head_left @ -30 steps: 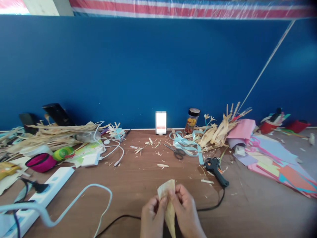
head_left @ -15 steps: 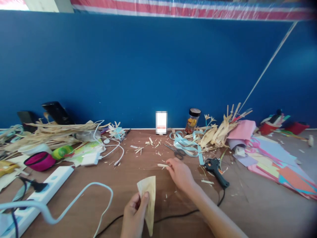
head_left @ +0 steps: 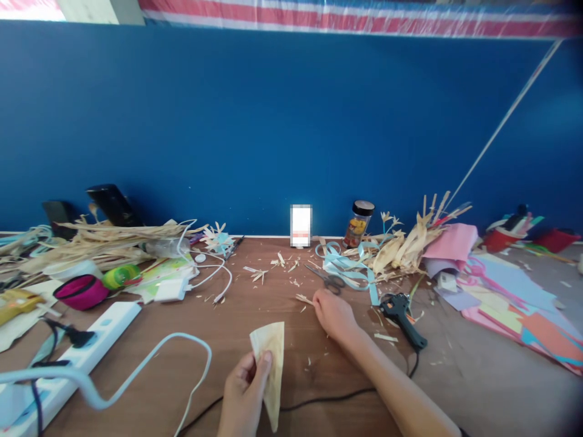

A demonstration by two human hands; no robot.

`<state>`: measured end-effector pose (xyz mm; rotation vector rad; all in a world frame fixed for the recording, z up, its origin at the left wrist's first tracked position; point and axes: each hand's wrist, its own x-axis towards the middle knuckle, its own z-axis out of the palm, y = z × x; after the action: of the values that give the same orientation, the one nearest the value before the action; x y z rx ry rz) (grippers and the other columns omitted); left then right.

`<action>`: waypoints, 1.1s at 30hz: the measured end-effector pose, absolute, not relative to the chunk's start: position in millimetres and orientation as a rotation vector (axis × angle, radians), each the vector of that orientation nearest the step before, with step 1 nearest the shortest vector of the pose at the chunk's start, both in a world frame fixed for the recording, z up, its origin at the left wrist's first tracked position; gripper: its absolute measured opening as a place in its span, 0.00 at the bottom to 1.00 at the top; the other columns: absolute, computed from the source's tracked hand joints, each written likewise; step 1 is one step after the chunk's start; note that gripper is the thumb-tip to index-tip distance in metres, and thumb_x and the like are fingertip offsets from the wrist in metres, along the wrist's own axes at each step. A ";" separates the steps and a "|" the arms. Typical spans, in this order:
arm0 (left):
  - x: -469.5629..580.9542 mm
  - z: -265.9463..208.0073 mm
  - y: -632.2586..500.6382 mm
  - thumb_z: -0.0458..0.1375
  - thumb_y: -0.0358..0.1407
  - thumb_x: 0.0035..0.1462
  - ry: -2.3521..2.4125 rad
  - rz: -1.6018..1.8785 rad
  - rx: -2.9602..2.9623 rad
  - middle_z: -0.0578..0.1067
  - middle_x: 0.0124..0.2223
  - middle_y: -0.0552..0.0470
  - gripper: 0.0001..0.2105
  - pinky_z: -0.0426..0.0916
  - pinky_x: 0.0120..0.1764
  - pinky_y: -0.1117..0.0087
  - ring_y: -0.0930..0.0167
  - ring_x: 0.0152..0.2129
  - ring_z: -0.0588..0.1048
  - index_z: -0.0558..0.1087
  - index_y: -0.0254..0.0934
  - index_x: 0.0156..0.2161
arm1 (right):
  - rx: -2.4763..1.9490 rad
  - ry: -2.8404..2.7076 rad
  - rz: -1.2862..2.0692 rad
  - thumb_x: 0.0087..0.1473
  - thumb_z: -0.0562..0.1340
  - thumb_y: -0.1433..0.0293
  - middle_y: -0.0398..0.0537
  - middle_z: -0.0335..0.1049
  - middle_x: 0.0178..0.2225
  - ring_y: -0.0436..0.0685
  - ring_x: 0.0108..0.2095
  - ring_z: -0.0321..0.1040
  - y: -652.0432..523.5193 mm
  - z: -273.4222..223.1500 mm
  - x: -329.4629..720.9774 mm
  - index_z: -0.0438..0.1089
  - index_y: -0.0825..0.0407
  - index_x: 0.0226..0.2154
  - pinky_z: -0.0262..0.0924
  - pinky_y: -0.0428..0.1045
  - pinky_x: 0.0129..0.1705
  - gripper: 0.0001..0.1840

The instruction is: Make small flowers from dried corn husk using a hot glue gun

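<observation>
My left hand (head_left: 246, 385) pinches a pale, pointed piece of dried corn husk (head_left: 272, 370) between thumb and fingers, wide end up. Further forward, my right hand (head_left: 334, 314) is closed low over the table, and a small husk strip (head_left: 303, 298) sticks out from its fingertips to the left. Just behind those knuckles lie dark-handled scissors (head_left: 334, 283), beside a loose light blue ribbon (head_left: 348, 267). A black glue gun (head_left: 401, 315) rests to the right of this hand. Husk scraps (head_left: 258, 275) are scattered over the tabletop ahead.
On the left are a white power strip (head_left: 98, 340), cables and a heap of dried husks (head_left: 109, 240). A black-lidded jar (head_left: 358, 224) and a phone (head_left: 300, 224) stand by the blue partition (head_left: 273, 121). Coloured paper (head_left: 514, 303) covers the right side.
My right hand has drawn its fingers in more tightly at nearly the same spot, the strip now showing at its fingertips. My left hand keeps its husk piece. The view has shifted slightly.
</observation>
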<state>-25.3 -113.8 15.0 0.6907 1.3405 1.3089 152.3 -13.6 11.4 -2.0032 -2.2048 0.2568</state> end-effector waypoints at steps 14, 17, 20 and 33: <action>-26.7 12.4 -113.4 0.61 0.45 0.38 1.359 1.308 0.705 0.76 0.25 0.51 0.17 0.66 0.27 0.73 0.68 0.23 0.73 0.74 0.32 0.32 | -1.903 -2.238 0.226 0.55 0.48 0.69 0.45 0.64 0.34 0.51 0.32 0.61 -15.2 21.1 162.5 0.63 0.49 0.36 0.47 0.44 0.30 0.10; -28.5 14.2 -114.2 0.61 0.45 0.38 1.359 1.262 0.756 0.76 0.26 0.50 0.18 0.66 0.27 0.73 0.67 0.24 0.72 0.74 0.32 0.32 | -1.877 -2.269 0.253 0.54 0.49 0.69 0.46 0.63 0.37 0.51 0.34 0.61 -8.1 24.5 157.4 0.64 0.48 0.37 0.48 0.44 0.32 0.11; -31.0 17.0 -116.3 0.61 0.45 0.38 1.347 1.225 0.776 0.77 0.27 0.50 0.18 0.66 0.27 0.73 0.67 0.25 0.73 0.74 0.31 0.32 | -1.863 -2.292 0.289 0.52 0.52 0.69 0.46 0.64 0.35 0.51 0.34 0.62 -3.3 25.0 153.0 0.66 0.48 0.34 0.48 0.44 0.31 0.09; -32.6 18.5 -120.3 0.62 0.42 0.37 1.340 1.277 0.697 0.77 0.28 0.49 0.18 0.66 0.31 0.72 0.66 0.27 0.73 0.74 0.31 0.33 | -1.997 -2.124 0.276 0.52 0.52 0.67 0.45 0.67 0.33 0.51 0.32 0.63 -6.0 16.7 171.5 0.59 0.50 0.40 0.48 0.44 0.29 0.11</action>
<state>-32.6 -120.3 18.5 0.6968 1.3398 1.2768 171.5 -6.0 16.7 -1.9974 -2.1237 0.2758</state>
